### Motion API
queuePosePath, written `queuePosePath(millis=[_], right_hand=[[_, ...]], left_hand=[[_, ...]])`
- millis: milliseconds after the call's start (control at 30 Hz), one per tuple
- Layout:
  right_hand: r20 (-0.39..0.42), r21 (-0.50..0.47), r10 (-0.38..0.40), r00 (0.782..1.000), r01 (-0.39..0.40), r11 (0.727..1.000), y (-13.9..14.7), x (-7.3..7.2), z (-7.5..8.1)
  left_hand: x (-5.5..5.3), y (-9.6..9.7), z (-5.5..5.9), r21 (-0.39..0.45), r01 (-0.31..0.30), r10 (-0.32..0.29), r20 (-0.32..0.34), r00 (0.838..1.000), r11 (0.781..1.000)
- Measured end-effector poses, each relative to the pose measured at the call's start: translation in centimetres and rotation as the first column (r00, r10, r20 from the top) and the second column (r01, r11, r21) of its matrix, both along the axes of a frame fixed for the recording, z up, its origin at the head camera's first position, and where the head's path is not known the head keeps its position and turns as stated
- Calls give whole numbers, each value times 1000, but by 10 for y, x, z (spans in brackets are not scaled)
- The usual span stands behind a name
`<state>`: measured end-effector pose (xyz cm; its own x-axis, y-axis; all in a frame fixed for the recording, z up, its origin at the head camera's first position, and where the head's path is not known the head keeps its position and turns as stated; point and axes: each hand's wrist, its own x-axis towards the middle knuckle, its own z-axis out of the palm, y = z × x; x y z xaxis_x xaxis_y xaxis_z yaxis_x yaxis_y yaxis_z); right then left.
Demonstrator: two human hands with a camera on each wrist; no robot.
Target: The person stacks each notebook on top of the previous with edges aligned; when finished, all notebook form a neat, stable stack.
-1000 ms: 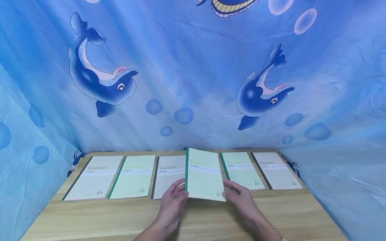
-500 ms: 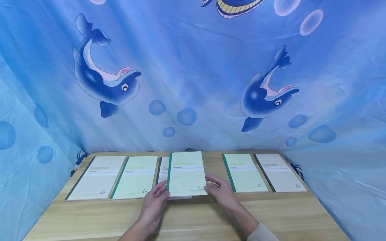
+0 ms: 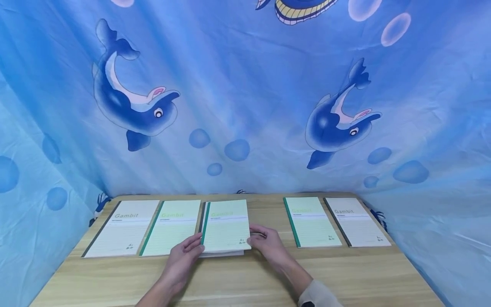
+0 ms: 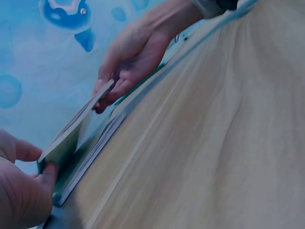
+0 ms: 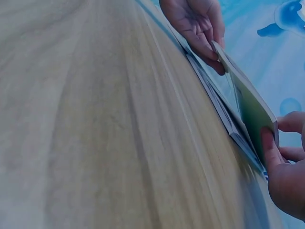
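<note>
A pale green notebook (image 3: 225,226) with a dark green spine is held at its near corners between both hands. The left hand (image 3: 180,258) pinches the spine side; the right hand (image 3: 270,245) pinches the opposite edge. Under it lies a white notebook (image 3: 226,254), mostly covered, with its black spine and near edge peeking out. From the right wrist view, the held notebook (image 5: 250,105) is tilted, its near edge raised above the notebook below. The left wrist view shows the thumb and fingers of the left hand (image 4: 24,183) on either side of its corner.
Left of the hands lie a green notebook (image 3: 172,226) and a white notebook (image 3: 122,230) on the wooden table (image 3: 238,281). Another green notebook (image 3: 312,224) and a white notebook (image 3: 356,224) lie to the right. A blue dolphin-print curtain (image 3: 245,106) hangs behind.
Both hands have carried the green notebook leftward and lowered it over the white, black-spined notebook, which it now largely covers. The other notebooks keep their places.
</note>
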<state>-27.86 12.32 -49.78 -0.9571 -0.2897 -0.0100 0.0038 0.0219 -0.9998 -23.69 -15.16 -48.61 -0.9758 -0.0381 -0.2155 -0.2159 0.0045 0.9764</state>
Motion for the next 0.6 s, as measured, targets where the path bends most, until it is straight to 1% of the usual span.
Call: queuePosePath(millis=[100, 233, 300, 367, 433, 500, 567, 600], right_hand=[[-2, 24, -21, 1000, 21, 999, -2, -2, -1], [-1, 59, -27, 1000, 27, 998, -5, -5, -3], [-9, 82, -21, 1000, 22, 996, -6, -5, -3], [-17, 104, -15, 1000, 16, 994, -8, -5, -4], [-21, 121, -7, 1000, 9, 993, -9, -5, -5], [-26, 133, -1, 1000, 4, 991, -10, -4, -6], [-38, 142, 3, 999, 2, 990, -13, -4, -6], [-45, 143, 4, 999, 2, 990, -14, -4, -7]], left_hand=[[-2, -5, 0, -47, 30, -31, -9, 999, 998], [-3, -11, 0, -108, 72, -73, -7, 997, 992], [-4, -13, 1, -157, 88, -92, -20, 996, 984], [-3, -15, 3, -219, 90, -99, -34, 994, 972], [-3, -16, 6, -295, 82, -101, -47, 994, 952], [-3, -16, 7, -372, 71, -101, -63, 993, 925], [-2, -17, 8, -457, 54, -107, -92, 990, 888], [-3, -17, 7, -508, 41, -117, -118, 986, 861]])
